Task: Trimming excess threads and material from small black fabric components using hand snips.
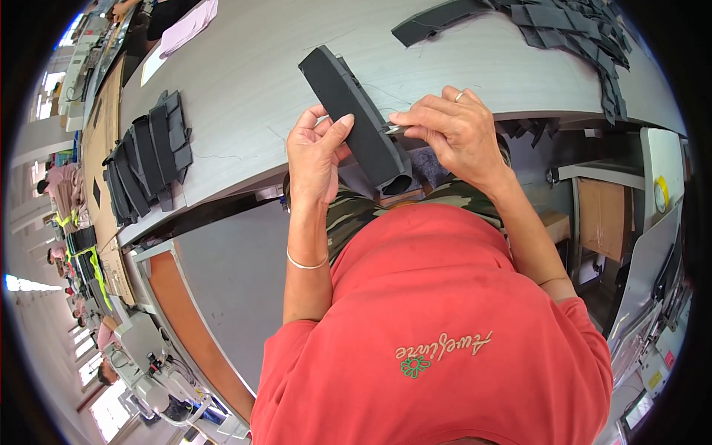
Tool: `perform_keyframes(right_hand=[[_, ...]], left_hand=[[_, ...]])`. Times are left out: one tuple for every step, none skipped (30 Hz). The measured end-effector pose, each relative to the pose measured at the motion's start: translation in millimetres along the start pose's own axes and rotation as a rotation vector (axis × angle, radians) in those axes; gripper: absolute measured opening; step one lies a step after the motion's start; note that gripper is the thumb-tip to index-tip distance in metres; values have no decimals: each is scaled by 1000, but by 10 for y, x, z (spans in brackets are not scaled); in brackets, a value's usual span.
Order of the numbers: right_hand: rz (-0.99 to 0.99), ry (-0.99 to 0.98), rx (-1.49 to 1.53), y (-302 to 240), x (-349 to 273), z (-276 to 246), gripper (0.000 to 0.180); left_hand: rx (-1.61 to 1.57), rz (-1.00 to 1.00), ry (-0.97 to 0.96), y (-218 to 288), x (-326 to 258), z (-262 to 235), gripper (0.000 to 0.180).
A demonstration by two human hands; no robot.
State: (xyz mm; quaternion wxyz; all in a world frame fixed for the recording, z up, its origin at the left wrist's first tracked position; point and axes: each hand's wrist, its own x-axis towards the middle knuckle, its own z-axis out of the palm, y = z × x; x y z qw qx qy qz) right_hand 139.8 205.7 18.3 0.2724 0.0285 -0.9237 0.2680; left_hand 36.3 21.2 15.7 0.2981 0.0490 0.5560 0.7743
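My left hand [317, 152] is closed on a dark grey strip of folded fabric [354, 122], thumb on top and fingers underneath. The strip slants from over the table down toward my lap. At its right edge my right hand [454, 133] pinches a small silvery tool [391, 129], like thread snips; most of it is hidden in the fingers. The tool's tip is at the strip's edge, though I cannot tell whether it touches. Loose threads lie on the table close by.
The pale table [245, 89] curves around my front. On its left lies a stack of dark fabric pieces [152, 152]; a larger pile [567, 33] covers the far right, beside a single strip [437, 21]. Pink sheets [189, 28] are at the far left. A sewing machine [141, 356] stands lower left.
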Motion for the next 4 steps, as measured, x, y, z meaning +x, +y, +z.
perform_keyframes(right_hand=[[1,0,-1,7,-5,5,15],[4,3,34,17,-12,18,15],[7,7,70,25,-21,28,15],[30,-9,87,20,-30,33,14]], left_hand=[[-11,-6,-8,-2,5,3,23],[-11,-7,-9,-6,10,5,23],[-17,-11,-21,-14,15,4,24],[-23,-15,-31,-23,19,-2,25]])
